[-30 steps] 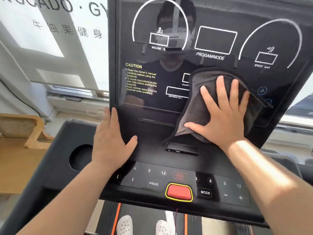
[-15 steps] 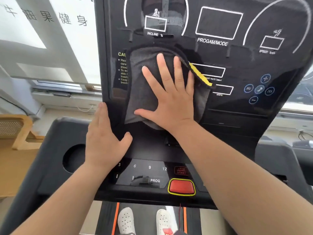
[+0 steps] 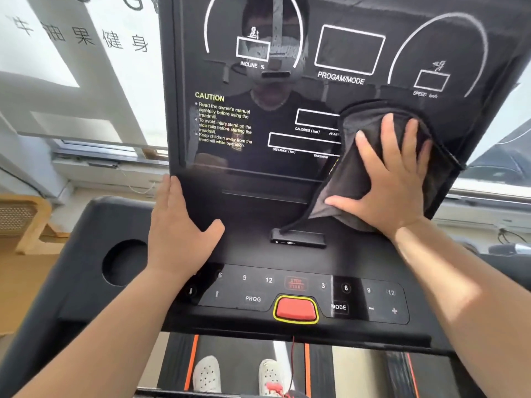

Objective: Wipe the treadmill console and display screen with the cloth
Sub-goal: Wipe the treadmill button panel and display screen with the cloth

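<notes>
Cloth: grey microfibre cloth (image 3: 362, 179) with dark edging, pressed flat against the lower right part of the display screen (image 3: 287, 90), its bottom corner draped down toward the USB port block (image 3: 298, 239) at the screen's lower edge.
Right hand: right hand (image 3: 385, 182) laid palm-down on the cloth, fingers spread wide – nothing pinched, the cloth held only by pressure against the panel.
Left hand: left hand (image 3: 179, 228) spread flat and empty on the lower left corner of the display panel, judged to be bracing.
Handling: cloth judged light, soft and limp – it folds and hangs wherever it is not pinned, so it is best worked under a flat palm at its middle. Glossy panel judged slippery, so the cloth should slide easily; loose corners may drag over the ports.
Console: keypad strip (image 3: 301, 294) along the near edge not yet covered by the cloth; red stop button (image 3: 295, 308) at its centre – judged a risk of accidental presses when this strip is wiped.
Progress: mid-task, judged; upper dials of the screen look dusty.
Counts: one cloth, two hands, one display screen, one red stop button, one cup holder (image 3: 126, 261) visible at the console's left side, two white shoes (image 3: 207, 374) on the belt below.
</notes>
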Demonstrator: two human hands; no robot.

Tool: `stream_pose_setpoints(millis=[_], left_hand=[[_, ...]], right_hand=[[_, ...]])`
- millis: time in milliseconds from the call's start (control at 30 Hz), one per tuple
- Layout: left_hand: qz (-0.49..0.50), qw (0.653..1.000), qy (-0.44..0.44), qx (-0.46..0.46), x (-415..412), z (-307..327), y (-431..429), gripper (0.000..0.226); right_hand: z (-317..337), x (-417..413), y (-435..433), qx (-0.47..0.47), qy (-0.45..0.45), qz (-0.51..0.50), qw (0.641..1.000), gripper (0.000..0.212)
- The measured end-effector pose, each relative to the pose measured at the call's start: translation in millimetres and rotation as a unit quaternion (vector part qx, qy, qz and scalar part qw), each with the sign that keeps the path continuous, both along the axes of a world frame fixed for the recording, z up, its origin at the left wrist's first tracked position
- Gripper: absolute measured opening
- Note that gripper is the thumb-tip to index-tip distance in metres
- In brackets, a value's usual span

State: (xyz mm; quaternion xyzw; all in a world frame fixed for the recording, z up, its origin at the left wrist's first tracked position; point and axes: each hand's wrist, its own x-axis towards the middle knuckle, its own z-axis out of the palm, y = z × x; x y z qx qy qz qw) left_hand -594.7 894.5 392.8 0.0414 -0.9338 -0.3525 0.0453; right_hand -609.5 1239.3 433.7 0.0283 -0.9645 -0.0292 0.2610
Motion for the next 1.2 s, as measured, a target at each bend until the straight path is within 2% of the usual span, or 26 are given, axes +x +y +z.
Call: stream_pose_setpoints(millis=[133,333,500,733,867,967,1100,1200], left_hand=[[0.002,1.000,-0.001,0.002,0,1,5,0.104],[0.025,1.000,0.006,-0.013,0,0,14,0.103],[0.063,0.995,0.015,-0.070,8,-4,35,0.110],[-0.060,0.983,0.046,-0.165,36,-18,89,0.109],[-0.066,0.982,0.022,-0.174,44,-23,100,0.109],[-0.070,0.981,0.034,-0.180,43,-20,104,0.108],[-0.092,0.973,0.082,-0.196,25,1,117,0.105],[-0.104,0.967,0.120,-0.202,7,24,132,0.102]], right_hand=[[3,-15,-61,-0.006,-0.016,0.010,1.000,0.126],[3,-36,-139,-0.032,-0.038,0.067,0.997,0.121],[-7,-24,-91,-0.035,0.002,0.086,0.996,0.113],[-4,6,25,-0.004,-0.026,0.050,0.998,0.114],[-1,21,77,-0.006,-0.021,0.010,1.000,0.120],[-1,27,92,-0.019,-0.020,-0.017,0.999,0.123],[15,8,84,0.021,-0.017,0.004,1.000,0.133],[48,-22,68,0.028,0.016,-0.010,0.999,0.129]])
